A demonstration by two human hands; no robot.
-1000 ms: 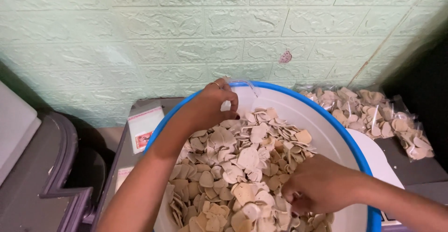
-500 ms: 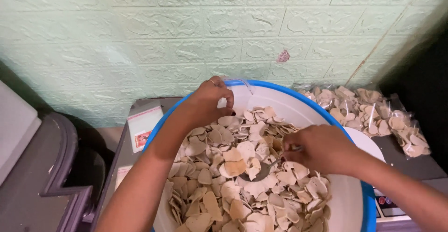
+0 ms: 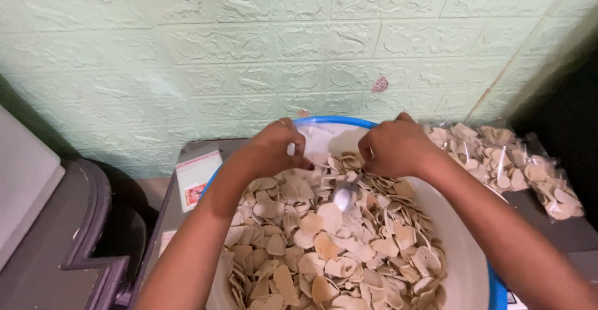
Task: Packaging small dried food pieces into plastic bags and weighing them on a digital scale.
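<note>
A big white basin with a blue rim holds a heap of pale beige heart-shaped chips. My left hand is at the far rim, fingers pinched on the edge of a small clear plastic bag. My right hand is right beside it on the bag's other side. It grips a metal spoon, and the spoon's bowl hangs down over the chips. The bag is mostly hidden between the two hands.
Filled clear bags of the same chips lie on the dark surface to the right of the basin. A small flat packet with a red label lies to the left. Grey furniture stands at the far left, a green brick-pattern wall behind.
My right hand has lifted out of the chips with the spoon and moved up and left to the far rim, next to my left hand. The left hand has barely moved.
</note>
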